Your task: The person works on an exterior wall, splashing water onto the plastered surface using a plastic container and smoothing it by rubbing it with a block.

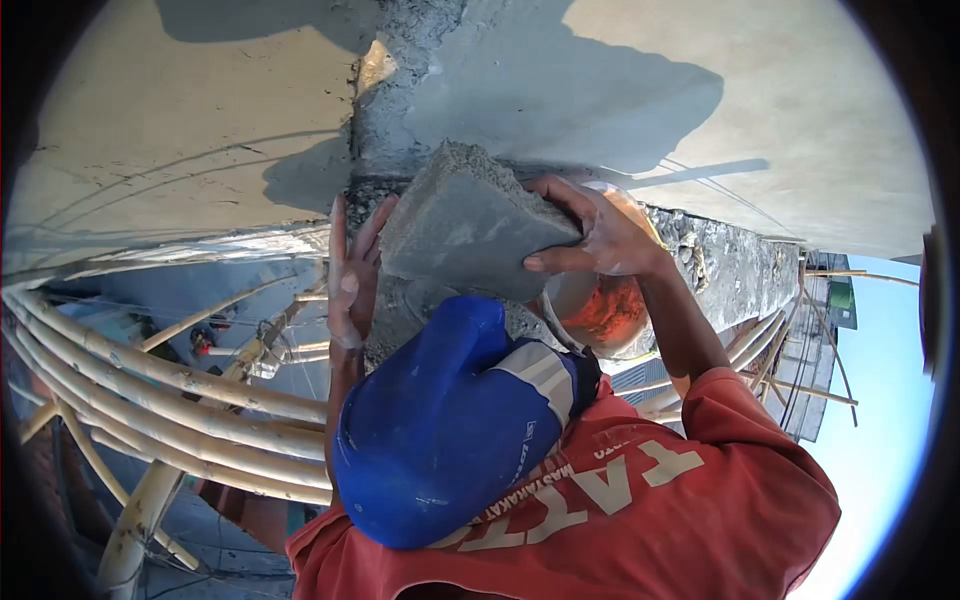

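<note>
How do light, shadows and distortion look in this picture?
Head view: strong light throws crisp shadows on the wall; bamboo poles bow, likely lens distortion; dark corners frame the image; the sky pales to near-white low down; the concrete chunk looks reasonably sharp.

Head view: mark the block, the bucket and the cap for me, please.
Block (475,230): head view, middle of its flat grey face.
Bucket (608,308): head view, its orange inside.
Cap (425,430): head view, its blue fabric.

The right grip (608,236) clasps a rough grey slab (470,232).
</note>
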### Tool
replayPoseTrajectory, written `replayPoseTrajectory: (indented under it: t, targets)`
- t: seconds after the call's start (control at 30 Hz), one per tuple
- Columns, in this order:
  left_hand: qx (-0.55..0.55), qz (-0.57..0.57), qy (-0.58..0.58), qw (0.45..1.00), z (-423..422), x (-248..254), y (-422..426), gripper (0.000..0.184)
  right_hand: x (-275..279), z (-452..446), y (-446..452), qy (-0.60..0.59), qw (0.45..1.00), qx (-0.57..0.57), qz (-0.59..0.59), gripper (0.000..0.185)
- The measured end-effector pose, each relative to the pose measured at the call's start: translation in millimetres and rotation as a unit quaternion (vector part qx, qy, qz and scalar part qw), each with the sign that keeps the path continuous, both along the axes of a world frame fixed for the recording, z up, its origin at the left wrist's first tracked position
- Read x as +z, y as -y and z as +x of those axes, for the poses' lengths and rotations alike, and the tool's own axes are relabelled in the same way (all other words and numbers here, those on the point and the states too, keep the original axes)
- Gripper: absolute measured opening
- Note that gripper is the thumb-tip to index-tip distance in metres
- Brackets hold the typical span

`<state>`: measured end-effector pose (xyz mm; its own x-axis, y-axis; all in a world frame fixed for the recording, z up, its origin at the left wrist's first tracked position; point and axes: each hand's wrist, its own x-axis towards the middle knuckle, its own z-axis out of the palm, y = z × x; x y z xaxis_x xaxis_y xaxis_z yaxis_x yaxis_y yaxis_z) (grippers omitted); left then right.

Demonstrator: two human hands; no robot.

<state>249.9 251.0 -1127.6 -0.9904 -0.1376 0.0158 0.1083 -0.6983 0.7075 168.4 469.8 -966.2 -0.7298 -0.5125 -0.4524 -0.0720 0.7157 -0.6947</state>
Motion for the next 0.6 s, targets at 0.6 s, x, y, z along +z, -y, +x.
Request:
replayPoseTrajectory:
  t: [0.6]
  targets:
    - [0.003, -0.158, 0.03, 0.987, 3.6, -56.9, 35.5, 0.066, -174.5, 69.7, -173.7, 0.005, 0.922, -0.038, 0.386, 0.093]
